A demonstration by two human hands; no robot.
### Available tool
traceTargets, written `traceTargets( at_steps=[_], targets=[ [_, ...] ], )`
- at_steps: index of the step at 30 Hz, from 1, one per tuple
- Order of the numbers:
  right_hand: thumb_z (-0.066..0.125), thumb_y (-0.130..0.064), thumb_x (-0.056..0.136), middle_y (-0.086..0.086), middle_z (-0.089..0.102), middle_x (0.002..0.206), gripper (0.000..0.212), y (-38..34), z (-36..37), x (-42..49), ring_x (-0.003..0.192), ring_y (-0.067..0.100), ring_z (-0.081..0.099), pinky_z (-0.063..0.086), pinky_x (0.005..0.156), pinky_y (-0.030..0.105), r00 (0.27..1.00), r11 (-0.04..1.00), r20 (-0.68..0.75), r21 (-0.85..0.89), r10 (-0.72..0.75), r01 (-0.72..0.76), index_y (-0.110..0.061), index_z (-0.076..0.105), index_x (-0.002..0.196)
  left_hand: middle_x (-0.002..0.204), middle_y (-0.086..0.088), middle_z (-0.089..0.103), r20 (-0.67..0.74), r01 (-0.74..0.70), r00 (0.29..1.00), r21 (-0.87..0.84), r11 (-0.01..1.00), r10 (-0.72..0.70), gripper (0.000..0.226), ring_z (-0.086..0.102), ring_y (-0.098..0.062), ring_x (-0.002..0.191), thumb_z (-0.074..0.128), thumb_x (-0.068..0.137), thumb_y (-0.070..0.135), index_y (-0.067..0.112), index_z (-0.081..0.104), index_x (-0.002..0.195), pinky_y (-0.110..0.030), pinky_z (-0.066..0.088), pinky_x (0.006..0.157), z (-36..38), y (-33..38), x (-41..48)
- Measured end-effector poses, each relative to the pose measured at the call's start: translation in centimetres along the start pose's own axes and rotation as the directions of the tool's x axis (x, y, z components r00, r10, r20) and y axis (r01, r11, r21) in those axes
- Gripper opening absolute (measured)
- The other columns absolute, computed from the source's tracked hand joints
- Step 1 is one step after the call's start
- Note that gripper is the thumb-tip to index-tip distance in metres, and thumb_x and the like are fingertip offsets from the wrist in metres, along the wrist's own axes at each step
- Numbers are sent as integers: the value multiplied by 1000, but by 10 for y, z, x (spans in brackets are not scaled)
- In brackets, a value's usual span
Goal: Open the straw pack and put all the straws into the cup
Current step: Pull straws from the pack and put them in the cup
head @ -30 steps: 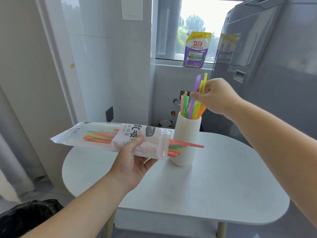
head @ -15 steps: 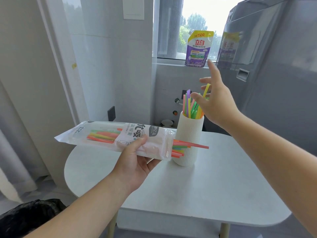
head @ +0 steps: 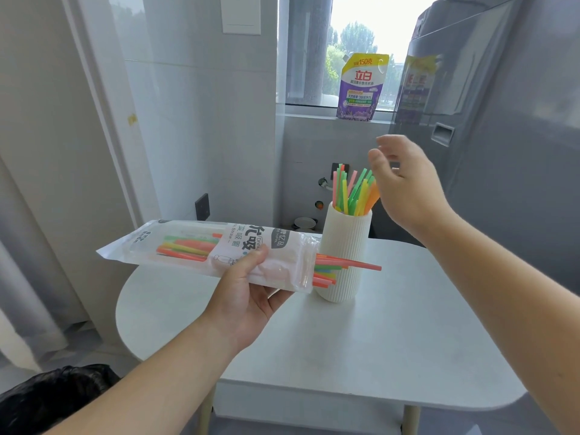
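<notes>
- The straw pack lies level in our left hand, thumb on top and fingers beneath, clamped around its middle, held above the white table at about 9 o'clock from the cup.
- Its open end faces 3 o'clock, and the remaining straws poke out there, their tips crossing in front of the cup's ribbed wall; one orange straw reaches furthest.
- Our right hand hangs empty, fingers spread apart, just past the cup at roughly 2 o'clock, beside the straws already standing in it.
- We judge the job part done: a bundle is in, a smaller bundle waits in the pack.
- For the next pull, we should bring the right hand down to 6 o'clock of where it is, pinch the protruding tips together, and draw them straight along the pack's axis.
- We should keep the left hand's squeeze light so the straws slide.
- Then stand them upright and lower gently, since the tall cup could tip.
</notes>
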State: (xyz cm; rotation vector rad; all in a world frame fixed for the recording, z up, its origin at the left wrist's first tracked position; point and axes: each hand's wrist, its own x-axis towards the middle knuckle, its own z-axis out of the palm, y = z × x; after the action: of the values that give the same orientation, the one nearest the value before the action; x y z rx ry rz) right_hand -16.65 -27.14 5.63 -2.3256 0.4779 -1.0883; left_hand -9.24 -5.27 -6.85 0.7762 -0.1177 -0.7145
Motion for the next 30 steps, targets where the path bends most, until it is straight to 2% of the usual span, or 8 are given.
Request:
traceTargets(
  at_steps=[4, 7, 9, 11, 14, 21, 26, 30],
  targets=[
    [47, -28, 99, 6, 68, 99, 24, 0, -10, -42, 86, 12, 60, 48, 79, 29, 987, 996, -159, 89, 40, -26, -16, 66, 92, 100, -7, 81, 4, -5, 1000, 4, 1000, 4, 24, 80, -20, 83, 67, 96, 23, 20, 70, 119, -33, 64, 60, -1, 1, 1],
    [45, -38, 100, 7, 67, 84, 35, 10, -4, -83, 79, 23, 62, 48, 68, 36, 985, 982, 34, 87, 167, -170, -13, 64, 86, 101, -6, 81, 15, -22, 1000, 22, 1000, 22, 23, 79, -19, 83, 67, 96, 24, 20, 71, 118, -32, 64, 61, -3, 1, 2],
    [41, -48, 103, 0, 69, 96, 34, 19, 4, -103, 90, 20, 65, 54, 76, 39, 912, 925, 235, 100, 335, -366, -23, 64, 100, 100, -4, 81, 34, -37, 999, 50, 998, 36, 23, 79, -17, 82, 67, 95, 25, 21, 71, 118, -31, 63, 60, -2, 1, 2],
    [38, -51, 105, 6, 69, 107, 38, 25, 13, -117, 94, 24, 69, 58, 84, 44, 757, 757, 413, 208, 506, -619, -22, 63, 109, 100, -2, 81, 62, -52, 997, 82, 995, 47, 29, 79, -15, 82, 71, 89, 26, 22, 71, 118, -30, 62, 59, 1, 0, 0],
    [45, -42, 106, 16, 71, 100, 38, 28, 22, -128, 74, 28, 70, 60, 68, 39, 609, 460, 602, 405, 517, -790, -11, 67, 112, 106, -2, 81, 104, -97, 991, 167, 981, 81, 47, 78, -15, 88, 75, 80, 27, 22, 69, 126, -31, 62, 62, 6, -3, -3],
    [69, -20, 95, 9, 61, 77, 14, 34, 23, -131, 57, 13, 46, 45, 56, 26, 718, 548, 573, 480, 395, -685, -10, 80, 93, 115, -5, 80, 105, -116, 990, 238, 964, 93, 52, 79, -18, 95, 78, 78, 25, 23, 68, 129, -33, 62, 64, 6, -9, -6],
    [68, -14, 95, 11, 61, 73, 13, 38, 21, -129, 55, 13, 52, 49, 56, 24, 744, 535, 545, 524, 388, -663, -4, 77, 95, 107, -2, 81, 85, -94, 993, 198, 976, 78, 35, 79, -16, 88, 76, 83, 22, 24, 72, 119, -32, 62, 62, 2, -6, -3],
    [71, -16, 94, 10, 65, 78, 13, 37, 20, -129, 56, 13, 52, 49, 55, 24, 744, 514, 564, 546, 358, -661, -8, 78, 100, 108, -3, 81, 94, -90, 993, 214, 973, 71, 49, 79, -17, 89, 80, 76, 25, 23, 70, 124, -33, 62, 63, 2, -8, -4]
  ],
)
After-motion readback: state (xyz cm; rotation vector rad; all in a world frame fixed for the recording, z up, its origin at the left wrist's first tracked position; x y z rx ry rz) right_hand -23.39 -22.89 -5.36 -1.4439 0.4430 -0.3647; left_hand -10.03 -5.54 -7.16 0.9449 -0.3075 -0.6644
